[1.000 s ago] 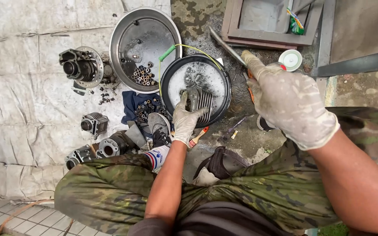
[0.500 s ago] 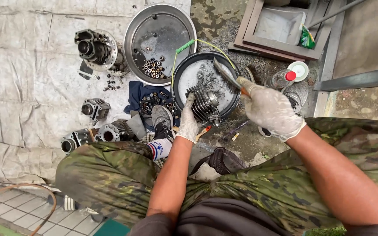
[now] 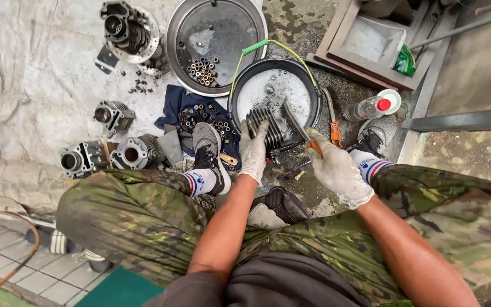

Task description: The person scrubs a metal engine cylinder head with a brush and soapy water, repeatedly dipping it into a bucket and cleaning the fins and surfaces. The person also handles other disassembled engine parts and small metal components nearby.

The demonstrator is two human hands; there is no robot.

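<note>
Brush now rests across the finned cylinder, having come down from above the basin. Right hand fingers close around its handle; left hand fingers wrap the cylinder's near edge, steadying it for scrubbing.

Both gloved hands reach forward, left hand with fingers spread, right hand clenched.

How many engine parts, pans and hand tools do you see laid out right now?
Finned engine cylinders: 4, one held over the soapy basin by the left hand, three on the tarp
Engine case assembly: 1
Round pans: 2, grey pan, black basin
Brush in the right hand: 1
Orange-handled tool: 1
Total: 9
</note>
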